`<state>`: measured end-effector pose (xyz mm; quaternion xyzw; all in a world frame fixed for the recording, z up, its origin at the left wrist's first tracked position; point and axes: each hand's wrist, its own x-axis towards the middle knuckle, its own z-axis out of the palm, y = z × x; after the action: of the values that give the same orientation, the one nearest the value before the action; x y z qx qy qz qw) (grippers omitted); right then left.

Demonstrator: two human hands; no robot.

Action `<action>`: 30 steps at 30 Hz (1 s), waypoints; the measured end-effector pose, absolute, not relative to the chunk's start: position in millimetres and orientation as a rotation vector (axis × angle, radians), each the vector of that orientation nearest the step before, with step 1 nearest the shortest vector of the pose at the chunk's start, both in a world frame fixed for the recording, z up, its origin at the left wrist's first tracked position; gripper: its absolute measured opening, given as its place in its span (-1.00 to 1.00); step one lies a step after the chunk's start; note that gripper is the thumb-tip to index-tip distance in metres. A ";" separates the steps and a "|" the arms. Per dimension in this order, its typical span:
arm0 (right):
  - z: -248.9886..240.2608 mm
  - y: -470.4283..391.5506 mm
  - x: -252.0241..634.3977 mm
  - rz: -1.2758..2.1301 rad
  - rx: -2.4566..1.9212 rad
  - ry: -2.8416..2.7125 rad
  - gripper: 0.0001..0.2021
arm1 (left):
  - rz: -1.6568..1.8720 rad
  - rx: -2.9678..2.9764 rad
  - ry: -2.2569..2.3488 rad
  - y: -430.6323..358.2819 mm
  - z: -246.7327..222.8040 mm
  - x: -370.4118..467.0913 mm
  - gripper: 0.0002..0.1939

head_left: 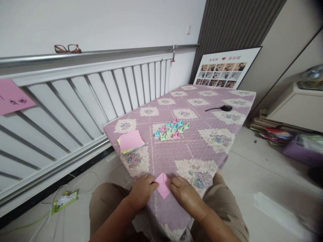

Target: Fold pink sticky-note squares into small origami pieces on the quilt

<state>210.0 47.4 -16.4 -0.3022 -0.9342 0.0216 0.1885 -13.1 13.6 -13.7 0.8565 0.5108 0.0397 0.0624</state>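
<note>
A small pink sheet of origami paper point(163, 191) lies turned like a diamond on the cloth at the table's near end, with crease lines across its upper part. My left hand point(144, 190) has its fingers closed on the left corner. At the opposite corner, my right hand point(185, 193) presses with curled fingers, partly hiding the paper's edge. Farther up the table stand several small folded paper figures point(169, 131) in blue, pink and green, grouped in rows. To their left rests a stack of coloured paper point(131, 141), pink on top with yellow and other edges showing below.
A purple flowered tablecloth point(166, 154) covers the table. A black object with a thin handle point(226, 108) lies toward the right edge. Eyeglasses point(67, 49) sit on the pipe above the white radiator point(101, 97). A power strip point(65, 201) with cables is on the floor.
</note>
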 end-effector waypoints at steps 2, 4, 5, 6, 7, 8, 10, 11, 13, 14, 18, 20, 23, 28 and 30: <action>-13.9 47.2 209.8 0.046 -0.847 -2.623 -0.78 | 0.125 2.559 1.554 13.5 -13.1 -12.5 -0.70; -10.7 46.3 209.9 0.039 -0.853 -2.626 -0.78 | 0.109 2.556 1.570 13.3 -12.2 -12.0 -0.71; -9.3 45.6 210.1 0.040 -0.856 -2.631 -0.78 | 0.090 2.576 1.570 13.2 -11.9 -11.7 -0.72; -8.3 44.8 210.4 0.043 -0.858 -2.634 -0.78 | 0.065 2.611 1.563 13.0 -11.6 -11.3 -0.73; -7.8 43.8 210.8 0.049 -0.862 -2.635 -0.79 | 0.042 2.655 1.555 12.8 -11.5 -11.0 -0.74; -7.9 42.8 211.2 0.056 -0.868 -2.634 -0.79 | 0.025 2.706 1.540 12.5 -11.4 -10.6 -0.75; -9.6 40.7 212.3 0.076 -0.883 -2.620 -0.80 | 0.010 2.802 1.500 11.9 -11.1 -9.6 -0.76; -11.1 39.7 212.8 0.089 -0.894 -2.609 -0.80 | 0.011 2.836 1.483 11.6 -10.6 -9.1 -0.76; -14.2 38.0 213.8 0.115 -0.921 -2.584 -0.80 | 0.010 2.886 1.444 11.1 -8.7 -8.0 -0.77; -15.5 37.4 214.2 0.125 -0.935 -2.571 -0.80 | 0.002 2.904 1.428 11.0 -7.1 -7.4 -0.79; -18.0 35.0 214.5 0.118 -0.983 -2.536 -0.82 | -0.080 2.955 1.382 10.8 0.8 -4.3 -0.84; -18.2 33.4 214.1 0.116 -0.993 -2.516 -0.82 | -0.109 2.956 1.387 10.8 3.4 -1.8 -0.86; -18.0 30.2 214.4 0.105 -0.999 -2.477 -0.83 | -0.126 2.914 1.439 10.2 4.6 2.9 -0.78; -14.5 26.1 222.1 0.085 -1.051 -2.444 -0.80 | -0.159 2.855 1.482 8.3 7.0 7.6 -0.70; -12.8 24.5 223.5 0.083 -1.074 -2.392 -0.77 | -0.155 2.860 1.483 7.6 8.3 7.5 -0.69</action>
<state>223.5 24.5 -12.8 -0.3958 -0.8814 0.0307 0.2560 7.5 7.6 8.3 0.8860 0.4593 -0.0481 -0.0418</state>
